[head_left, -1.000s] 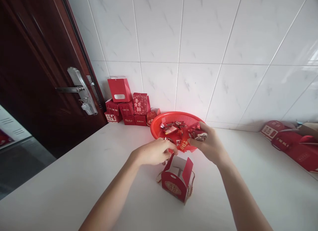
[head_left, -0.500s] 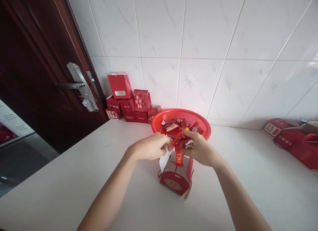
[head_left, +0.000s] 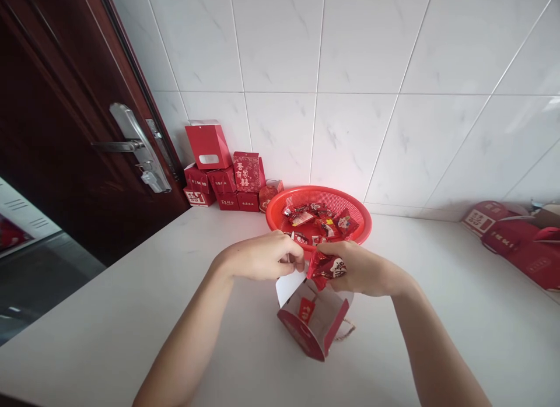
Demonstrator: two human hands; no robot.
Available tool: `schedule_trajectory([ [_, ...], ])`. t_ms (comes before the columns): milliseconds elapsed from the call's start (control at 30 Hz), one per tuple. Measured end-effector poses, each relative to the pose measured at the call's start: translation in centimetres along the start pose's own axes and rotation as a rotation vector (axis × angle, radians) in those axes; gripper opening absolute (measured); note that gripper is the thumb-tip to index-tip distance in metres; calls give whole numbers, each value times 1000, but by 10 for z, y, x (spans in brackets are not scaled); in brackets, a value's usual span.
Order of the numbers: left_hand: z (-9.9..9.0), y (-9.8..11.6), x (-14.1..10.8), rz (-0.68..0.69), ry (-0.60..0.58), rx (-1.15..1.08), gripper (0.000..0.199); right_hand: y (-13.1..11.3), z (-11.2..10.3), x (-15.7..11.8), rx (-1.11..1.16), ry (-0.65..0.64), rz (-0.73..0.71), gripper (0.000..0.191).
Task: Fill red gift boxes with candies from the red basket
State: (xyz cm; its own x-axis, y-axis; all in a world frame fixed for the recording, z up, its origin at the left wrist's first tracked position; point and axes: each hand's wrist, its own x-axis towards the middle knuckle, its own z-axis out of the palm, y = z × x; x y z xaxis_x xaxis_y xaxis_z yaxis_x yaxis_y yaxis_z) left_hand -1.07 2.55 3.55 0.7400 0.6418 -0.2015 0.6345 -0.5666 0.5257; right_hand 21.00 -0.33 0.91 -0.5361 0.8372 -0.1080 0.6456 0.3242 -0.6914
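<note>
My left hand (head_left: 280, 256) is closed on the white-lined flap (head_left: 289, 286) of a small red box (head_left: 301, 336). The box stands open at the top on the white table, with a rope handle (head_left: 346, 331) at its right side. Inside it lies a narrow red packet (head_left: 306, 309). My right hand (head_left: 356, 268) grips a dark red wrapped snack (head_left: 326, 268) just above the box's back edge. Directly behind both hands, the red plastic basket (head_left: 275, 211) holds several wrapped snacks (head_left: 345, 221).
Several red gift boxes (head_left: 223, 179) are stacked by the tiled wall at the back left. More red boxes (head_left: 510, 238) lie at the right edge of the white table (head_left: 109, 331). A dark door (head_left: 83, 104) with a metal handle is at the left.
The narrow red packet, before hanging below my right hand, now lies in the box. My right hand has moved down and slightly right with the snack. The box has tilted and its opening shows more.
</note>
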Motion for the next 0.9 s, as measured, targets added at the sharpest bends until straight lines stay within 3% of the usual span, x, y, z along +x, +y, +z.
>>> schedule_trajectory([
  [233, 1, 3, 9, 59, 75, 9, 30, -4, -8, -10, 322, 59, -32, 12],
  [400, 4, 1, 16, 46, 79, 1, 27, 4, -10, -6, 258, 195, -43, 13],
  [567, 7, 0, 18, 70, 118, 50, 25, 4, -6, -5, 102, 97, 4, 12],
  [733, 8, 5, 14, 75, 244, 52, 36, -1, -8, -14, -42, -62, 31, 17],
  [900, 17, 11, 13, -19, 221, 178, 25, 0, -10, -18, -56, -49, 44, 19],
])
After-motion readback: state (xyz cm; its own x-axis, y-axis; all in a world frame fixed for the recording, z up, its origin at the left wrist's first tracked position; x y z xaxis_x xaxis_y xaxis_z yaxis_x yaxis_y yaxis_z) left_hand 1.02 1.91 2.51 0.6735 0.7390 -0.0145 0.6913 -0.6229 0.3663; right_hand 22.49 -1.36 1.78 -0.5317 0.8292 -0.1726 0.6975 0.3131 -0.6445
